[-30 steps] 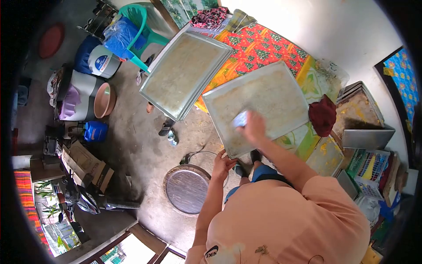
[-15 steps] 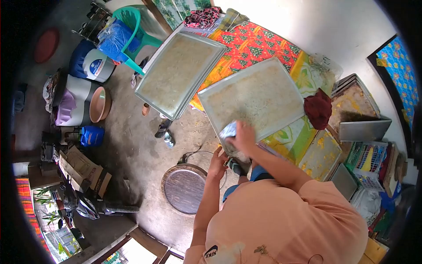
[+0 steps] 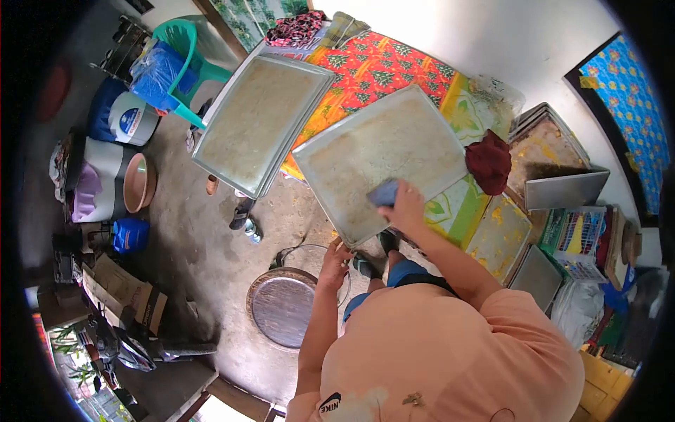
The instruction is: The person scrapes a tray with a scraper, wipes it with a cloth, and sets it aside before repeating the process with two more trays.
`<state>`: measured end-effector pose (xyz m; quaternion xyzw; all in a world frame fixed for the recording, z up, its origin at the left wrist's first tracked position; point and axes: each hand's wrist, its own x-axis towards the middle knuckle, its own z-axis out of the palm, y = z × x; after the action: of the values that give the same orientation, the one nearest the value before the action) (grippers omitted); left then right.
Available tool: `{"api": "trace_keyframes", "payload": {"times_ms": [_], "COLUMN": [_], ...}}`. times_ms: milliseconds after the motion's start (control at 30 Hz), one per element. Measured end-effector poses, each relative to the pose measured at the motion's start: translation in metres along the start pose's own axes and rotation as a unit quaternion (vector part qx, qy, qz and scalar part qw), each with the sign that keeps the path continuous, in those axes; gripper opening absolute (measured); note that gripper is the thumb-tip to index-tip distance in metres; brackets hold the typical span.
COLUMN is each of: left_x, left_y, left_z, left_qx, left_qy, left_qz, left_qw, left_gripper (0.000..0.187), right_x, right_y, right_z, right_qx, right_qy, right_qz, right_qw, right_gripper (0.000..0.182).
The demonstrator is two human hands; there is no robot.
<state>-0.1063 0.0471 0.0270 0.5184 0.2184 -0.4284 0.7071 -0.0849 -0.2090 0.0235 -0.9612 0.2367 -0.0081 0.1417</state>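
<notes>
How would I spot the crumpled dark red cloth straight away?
Find the table cover with green trees on red. Right of it, beside the nearer grey metal tray, lies the crumpled dark red cloth. It's plain; the pink-and-black cloth is patterned.

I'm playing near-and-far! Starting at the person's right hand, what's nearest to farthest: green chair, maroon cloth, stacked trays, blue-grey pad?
From the right hand:
1. Blue-grey pad: in that hand.
2. Maroon cloth: to the right, by the tray's edge.
3. Stacked trays: to the left.
4. Green chair: far left, beyond the stack.
</notes>
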Motion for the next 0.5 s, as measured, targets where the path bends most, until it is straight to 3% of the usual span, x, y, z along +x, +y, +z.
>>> {"api": "trace_keyframes", "payload": {"times_ms": [133,200,333,433,500], "left_x": [-0.001,0.0,-0.002,-0.001,-0.002], "left_y": [-0.001,0.002,0.0,0.005,0.005], "left_z": [-0.005,-0.004,-0.002,-0.002,-0.004], "left_qx": [-0.002,0.003,0.002,0.005,-0.003], "left_qy": [-0.003,-0.004,-0.011,-0.004,-0.003], "left_qz": [-0.006,-0.007,-0.011,-0.014,-0.016], "left_qw": [1.0,1.0,1.0,1.0,1.0], "left_gripper": [0.079,0.079,0.081,0.085,0.087], "right_x": [0.05,0.045,-0.018,-0.021,0.026], "right_y": [0.073,0.067,-0.031,-0.051,-0.007], "right_z": [-0.03,-0.034,0.009,0.017,0.002], "right_qx": [-0.027,-0.038,0.0,0.017,0.031], "right_qy": [0.087,0.064,-0.065,0.025,-0.007], "right_qz": [0.123,0.135,-0.032,-0.135,0.026], "right_qw": [0.988,0.988,0.997,0.99,0.999], "right_gripper": [0.084,0.083,0.086,0.081,0.082]}}
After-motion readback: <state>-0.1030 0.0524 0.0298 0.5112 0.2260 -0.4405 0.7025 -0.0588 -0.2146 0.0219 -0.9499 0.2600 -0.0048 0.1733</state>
